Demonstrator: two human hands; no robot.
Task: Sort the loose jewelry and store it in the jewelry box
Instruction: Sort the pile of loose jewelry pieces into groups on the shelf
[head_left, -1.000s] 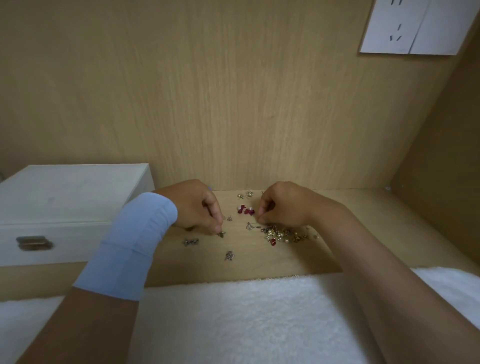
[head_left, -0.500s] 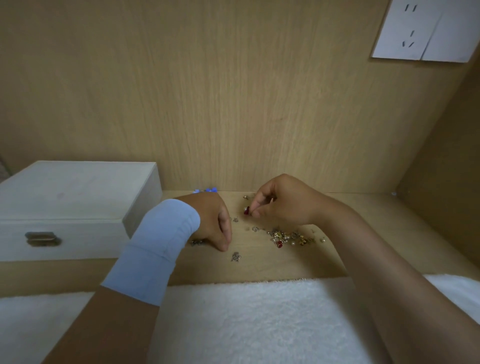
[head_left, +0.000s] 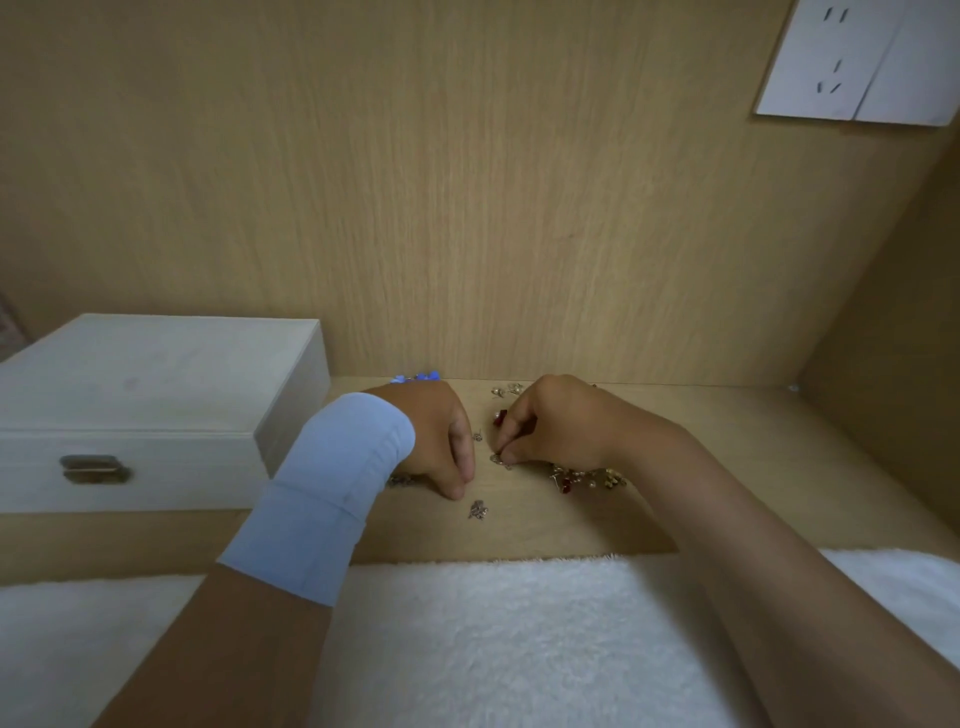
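Right hand (head_left: 556, 421) had dropped from the red stone (head_left: 500, 415) toward the person since half a second earlier, its thumb and forefinger now pinched on a silver trinket (head_left: 497, 458) that lay on the wooden shelf (head_left: 753, 457). A white towel (head_left: 493, 639) covered the near edge. The white jewelry box (head_left: 156, 389) stood closed at the left, latch (head_left: 93, 469) facing forward, well apart from the jewelry. The left hand (head_left: 436, 436), in a pale blue wristband (head_left: 332, 493), kept its curled fingers tip-down on the shelf; whether they held anything could not be seen. A heap of jewelry (head_left: 587, 475) lay just beside the right wrist, a loose charm (head_left: 478, 509) near the left fingertips, and blue beads (head_left: 421, 376) by the back wall.
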